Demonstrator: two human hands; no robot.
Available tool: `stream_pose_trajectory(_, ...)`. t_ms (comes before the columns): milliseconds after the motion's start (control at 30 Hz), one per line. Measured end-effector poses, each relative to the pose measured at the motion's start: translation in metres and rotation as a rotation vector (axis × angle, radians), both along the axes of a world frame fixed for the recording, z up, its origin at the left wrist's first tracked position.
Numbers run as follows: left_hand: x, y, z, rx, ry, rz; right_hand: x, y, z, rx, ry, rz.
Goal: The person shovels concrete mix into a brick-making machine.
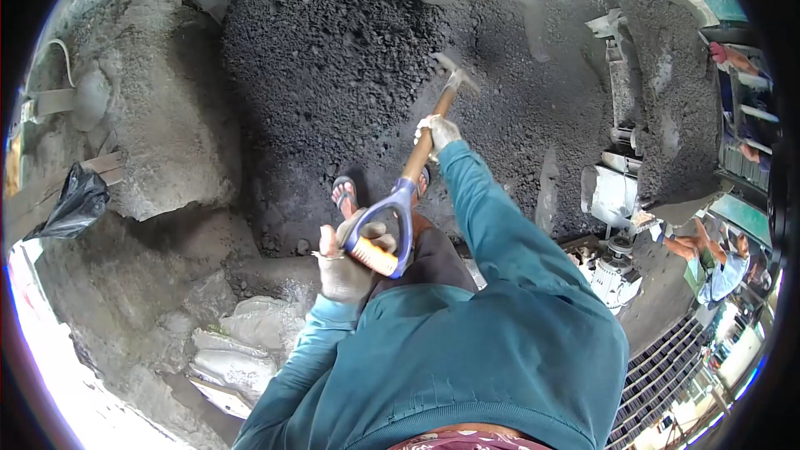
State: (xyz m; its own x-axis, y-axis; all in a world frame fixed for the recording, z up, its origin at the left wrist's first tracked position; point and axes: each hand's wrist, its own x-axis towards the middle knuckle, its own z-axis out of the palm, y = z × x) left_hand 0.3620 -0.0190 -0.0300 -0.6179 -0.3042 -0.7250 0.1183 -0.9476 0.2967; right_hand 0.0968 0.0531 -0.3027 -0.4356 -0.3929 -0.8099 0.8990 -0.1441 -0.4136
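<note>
A shovel [447,102] with a wooden shaft and a blue D-shaped handle [406,221] slants across the middle of the view. My left hand [343,277], in a pale work glove, is closed around the orange grip bar of that handle, its thumb sticking up. Farther down, near the blade, my gloved right hand [442,133] wraps round the shaft. The shovel's metal end [455,72] is blurred and seen nearly edge-on, over dark, crumbly gravel-like material [333,67]. My sandalled feet [344,193] stand at the near side of that material.
Rough concrete blocks [171,108] border the pit on the left, where a black plastic bag [75,204] hangs. To the right are a metal channel [622,87] and a motor-like machine [615,271]. A person [723,271] sits beyond it, near stacked dark ribbed pieces [658,383].
</note>
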Motion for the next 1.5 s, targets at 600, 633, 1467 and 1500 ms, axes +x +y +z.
stream_pose_trajectory(600, 0.326, -0.077, -0.055, -0.27, -0.592, 0.078, 0.343, -0.072, -0.015, 0.26, -0.347, 0.246)
stream_pose_trajectory(633, 0.366, -0.091, -0.04, -0.248, -0.552, 0.074, 0.381, -0.086, -0.003, 0.271, -0.422, 0.354)
stream_pose_trajectory(1467, 0.472, -0.121, -0.027, -0.338, -0.709, 0.266, 0.502, -0.182, 0.04, 0.577, -0.204, 0.683)
stream_pose_trajectory(1500, 0.495, -0.118, -0.014, -0.259, -0.666, 0.326, 0.551, -0.18, 0.002, 0.641, 0.01, 0.778)
